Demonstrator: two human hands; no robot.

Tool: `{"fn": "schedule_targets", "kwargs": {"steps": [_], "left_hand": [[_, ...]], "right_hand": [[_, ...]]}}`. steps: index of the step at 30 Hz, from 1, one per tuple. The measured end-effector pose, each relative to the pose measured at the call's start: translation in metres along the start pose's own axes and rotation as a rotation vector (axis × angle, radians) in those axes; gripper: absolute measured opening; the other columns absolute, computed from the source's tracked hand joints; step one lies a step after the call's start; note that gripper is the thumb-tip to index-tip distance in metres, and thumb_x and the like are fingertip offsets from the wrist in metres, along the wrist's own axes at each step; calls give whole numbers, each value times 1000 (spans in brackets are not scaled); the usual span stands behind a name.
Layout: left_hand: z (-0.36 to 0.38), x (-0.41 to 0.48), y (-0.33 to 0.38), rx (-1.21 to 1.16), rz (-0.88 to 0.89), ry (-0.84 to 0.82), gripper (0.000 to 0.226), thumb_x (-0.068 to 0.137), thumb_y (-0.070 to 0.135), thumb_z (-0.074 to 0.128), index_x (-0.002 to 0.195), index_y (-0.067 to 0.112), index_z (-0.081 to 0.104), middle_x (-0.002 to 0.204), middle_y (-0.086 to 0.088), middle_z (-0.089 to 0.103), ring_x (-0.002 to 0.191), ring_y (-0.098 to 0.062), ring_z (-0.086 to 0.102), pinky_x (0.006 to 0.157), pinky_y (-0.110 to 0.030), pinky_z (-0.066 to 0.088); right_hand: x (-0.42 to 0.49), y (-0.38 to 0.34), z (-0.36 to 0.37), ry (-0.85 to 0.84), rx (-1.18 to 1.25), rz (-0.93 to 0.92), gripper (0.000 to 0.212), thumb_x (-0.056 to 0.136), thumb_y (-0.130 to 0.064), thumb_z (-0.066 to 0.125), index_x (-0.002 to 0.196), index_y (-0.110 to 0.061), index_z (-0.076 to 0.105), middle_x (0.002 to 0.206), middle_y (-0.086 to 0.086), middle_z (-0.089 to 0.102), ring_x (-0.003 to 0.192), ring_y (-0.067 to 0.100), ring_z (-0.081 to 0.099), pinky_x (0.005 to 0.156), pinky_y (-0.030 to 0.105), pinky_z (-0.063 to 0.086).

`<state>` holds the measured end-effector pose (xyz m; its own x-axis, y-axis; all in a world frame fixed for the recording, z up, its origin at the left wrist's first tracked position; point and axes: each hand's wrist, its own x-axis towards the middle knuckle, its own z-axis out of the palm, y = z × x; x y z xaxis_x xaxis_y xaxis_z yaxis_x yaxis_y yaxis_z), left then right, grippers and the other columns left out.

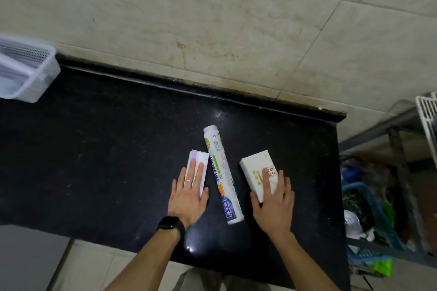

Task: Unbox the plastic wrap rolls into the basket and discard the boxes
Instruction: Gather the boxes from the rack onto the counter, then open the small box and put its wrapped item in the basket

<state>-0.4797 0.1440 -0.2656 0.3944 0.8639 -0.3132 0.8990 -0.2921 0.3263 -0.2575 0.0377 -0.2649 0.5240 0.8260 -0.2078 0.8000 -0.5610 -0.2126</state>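
Note:
On the black countertop [106,149] lie three packages side by side. A pale lilac box [198,160] is on the left, and my left hand [189,194] rests flat on it with fingers spread. A long printed plastic wrap roll [222,172] lies in the middle, touched by neither hand. A white box with printed characters [256,168] is on the right, with my right hand [274,203] laid flat over its near end. A white perforated basket [28,68] stands at the far left edge of the counter.
A tiled wall [236,19] rises behind the counter. Right of the counter's end stands a metal rack [399,149] with a white wire tray, and below it a blue bin [369,215] with mixed rubbish. Pale floor tiles show at the bottom left.

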Motion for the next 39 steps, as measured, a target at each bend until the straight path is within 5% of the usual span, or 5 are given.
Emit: {"fn": "schedule_targets", "kwargs": {"steps": [10, 15, 22, 30, 39], "left_hand": [[-18, -1, 11, -190, -182, 27, 73, 88, 47, 55, 152, 46, 20, 153, -8, 34, 127, -30, 43, 102, -40, 41], [-46, -18, 12, -364, -103, 129, 98, 76, 25, 65, 155, 40, 7, 143, 6, 47, 124, -23, 42, 94, -37, 48], [-59, -55, 30, -74, 420, 424, 86, 75, 6, 72, 151, 19, 33, 153, 4, 43, 137, -18, 39, 112, -32, 35], [-57, -83, 52, -101, 363, 377, 61, 86, 46, 64, 142, 28, 46, 159, 4, 31, 141, -16, 39, 108, -31, 43], [-73, -70, 84, -186, 288, 132, 72, 80, 59, 63, 145, 42, 36, 136, 16, 52, 121, -7, 47, 98, -26, 43]], "right_hand": [[5, 9, -19, -220, 64, -45, 92, 89, -66, 47, 150, -47, -19, 162, 1, -18, 143, 39, 7, 110, 59, 36], [9, -6, -62, -112, 221, -28, 86, 88, -69, 49, 156, -23, 23, 163, 14, 18, 150, 33, 12, 121, 43, 15], [-2, -52, -116, -622, 1283, 166, 80, 72, -69, 69, 137, -31, 42, 127, 4, 65, 99, 21, 74, 89, 35, 56], [-11, -46, -96, -569, 1293, 76, 37, 75, -37, 79, 109, -28, 68, 106, -2, 76, 92, 10, 75, 67, 24, 60], [-28, -27, -85, -617, 1249, -60, 65, 71, -36, 79, 132, -36, 57, 111, -5, 76, 106, 14, 71, 83, 32, 60]]}}
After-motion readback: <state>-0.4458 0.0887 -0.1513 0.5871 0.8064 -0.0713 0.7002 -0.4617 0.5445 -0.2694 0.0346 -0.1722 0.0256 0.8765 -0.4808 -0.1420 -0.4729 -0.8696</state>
